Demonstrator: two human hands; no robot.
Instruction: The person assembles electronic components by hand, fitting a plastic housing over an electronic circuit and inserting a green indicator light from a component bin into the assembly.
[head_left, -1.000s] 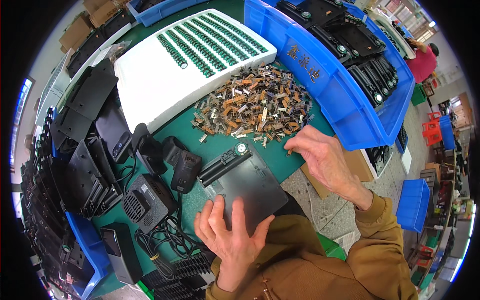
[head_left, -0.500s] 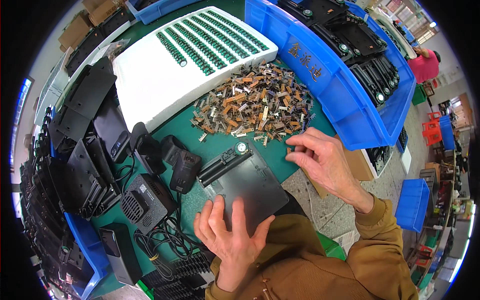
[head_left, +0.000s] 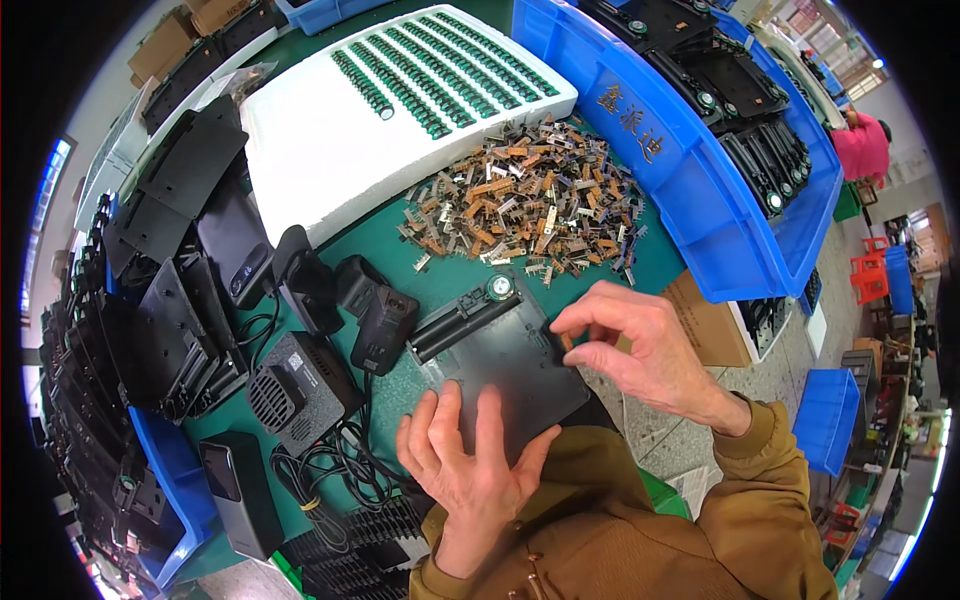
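While pressing a black panel [head_left: 535, 390] flat with the spread, unclosed fingers of the left hand [head_left: 470, 485], pinches a small brown part [head_left: 566, 342] between thumb and forefinger of the right hand [head_left: 655, 350]. Holds that part right at the panel's right edge; cannot tell whether touching it. Just left of the pinch, along the panel's far side, has a long black tube [head_left: 465, 323] and, at its end, a round white-and-green disc [head_left: 500, 288]. Rests the panel partly on a green table [head_left: 440, 285].

Just beyond the pinch, faces a loose heap of brown and silvery parts [head_left: 530, 200]. To the right of the grip, has a cardboard box [head_left: 705, 325] near the wrist.

Left of the grip, past the panel, has a black camera-like device [head_left: 385, 330], a dark box with a round grille [head_left: 300, 390], a coiled black cable [head_left: 308, 490] and a tall dark grey box [head_left: 240, 495]. Farther left, shows piled black panels [head_left: 185, 180].

Beyond the heap, has a white foam board [head_left: 330, 150] set with rows of green discs [head_left: 440, 75]; to its right, a blue bin [head_left: 690, 200] full of black pieces. Far off to the right, shows red stools [head_left: 870, 278] and a person in pink [head_left: 865, 150].
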